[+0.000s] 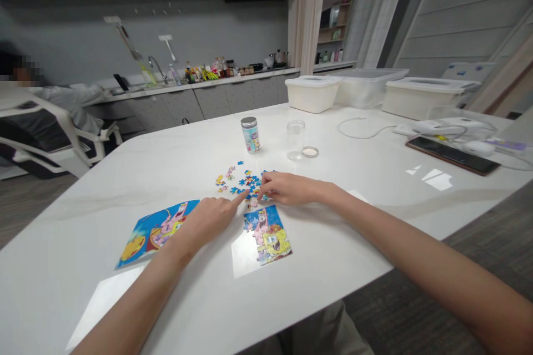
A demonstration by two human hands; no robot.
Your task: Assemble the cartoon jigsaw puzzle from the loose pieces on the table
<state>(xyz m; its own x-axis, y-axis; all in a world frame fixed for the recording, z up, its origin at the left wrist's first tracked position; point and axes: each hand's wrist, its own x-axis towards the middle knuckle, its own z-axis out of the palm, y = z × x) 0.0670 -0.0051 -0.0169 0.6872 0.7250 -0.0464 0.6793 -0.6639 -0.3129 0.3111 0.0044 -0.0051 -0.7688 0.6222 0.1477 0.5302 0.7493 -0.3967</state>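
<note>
Nearest on the table (333, 244), a partly joined puzzle (272, 241); beyond, many pieces (220, 179) left loose. Left hand (214, 216) pointing, index finger extended; right hand (287, 187) bent over them; cannot tell either grip's hold.

Pretty decent lighting here, with bright reflected patches glaring off the white tabletop (333, 233), at the near edge and again over on the right, while the floor and the far left side sit a lot darker. The lens is clearly wide, so stuff near the edges looks stretched and slanted, and the small puzzle pieces (250, 182) come out kinda soft.
</note>
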